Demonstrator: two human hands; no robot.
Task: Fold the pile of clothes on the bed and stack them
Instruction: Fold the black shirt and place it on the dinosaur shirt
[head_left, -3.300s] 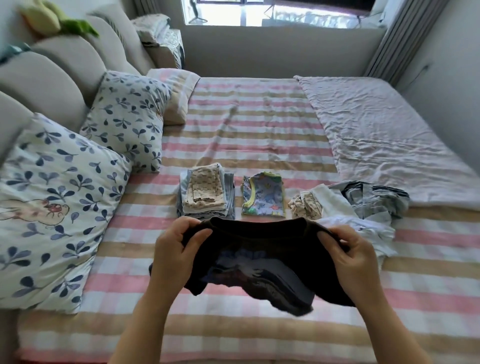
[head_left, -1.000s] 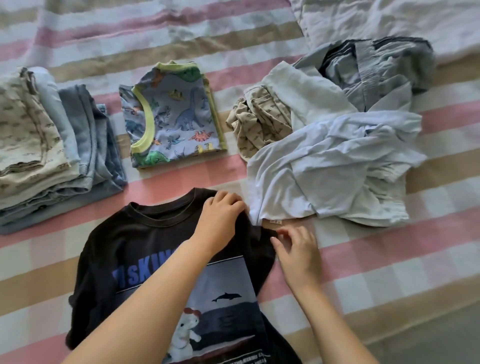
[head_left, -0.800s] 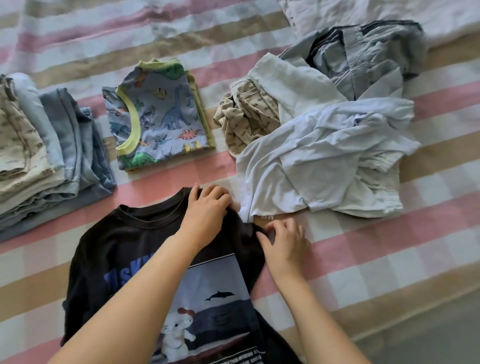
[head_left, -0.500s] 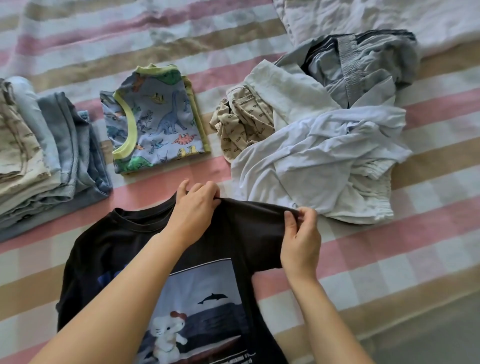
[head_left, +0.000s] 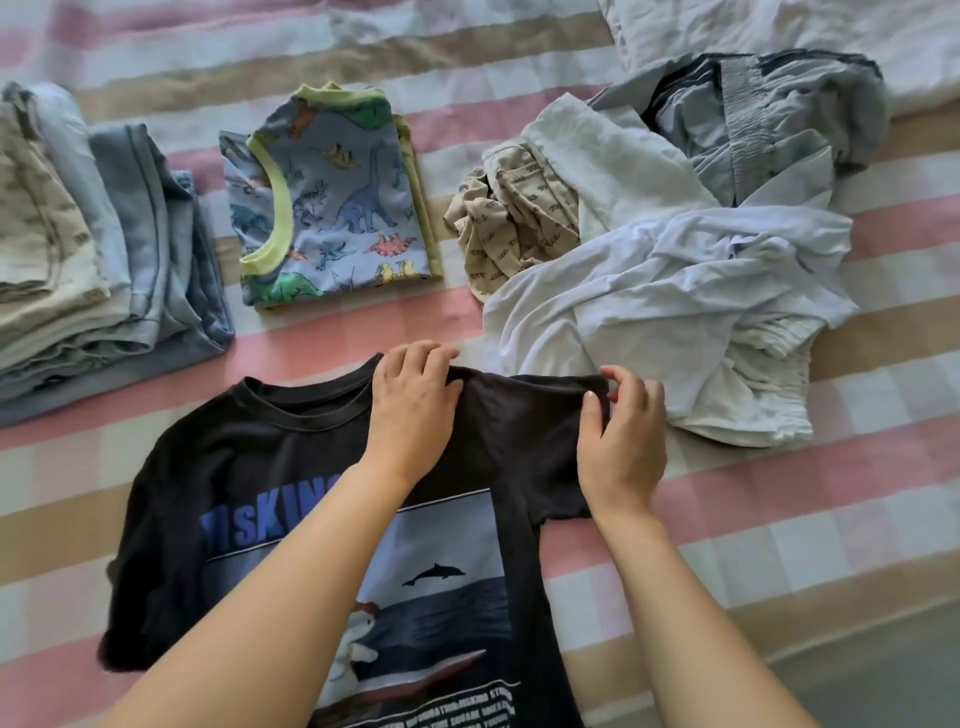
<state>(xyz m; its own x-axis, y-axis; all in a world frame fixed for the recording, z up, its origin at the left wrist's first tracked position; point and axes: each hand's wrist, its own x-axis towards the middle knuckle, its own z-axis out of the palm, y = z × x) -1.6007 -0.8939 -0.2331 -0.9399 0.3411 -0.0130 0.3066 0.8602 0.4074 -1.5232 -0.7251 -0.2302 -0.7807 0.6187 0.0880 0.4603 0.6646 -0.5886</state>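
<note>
On the bed (head_left: 789, 499), the shirt (head_left: 249, 467) lies spread print-up beside the pile (head_left: 649, 301), its sleeve (head_left: 530, 426) newly pulled out, pinched by the right hand (head_left: 623, 436), shoulder held by the left hand (head_left: 410, 410), so folding may begin.

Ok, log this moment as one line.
black T-shirt: flat, print up | left hand: grips shoulder | right hand: pinches sleeve | unfolded pile: beside sleeve

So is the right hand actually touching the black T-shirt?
Touching. Head view: the right hand pinches the black T-shirt at its sleeve edge, thumb against fabric.
</note>
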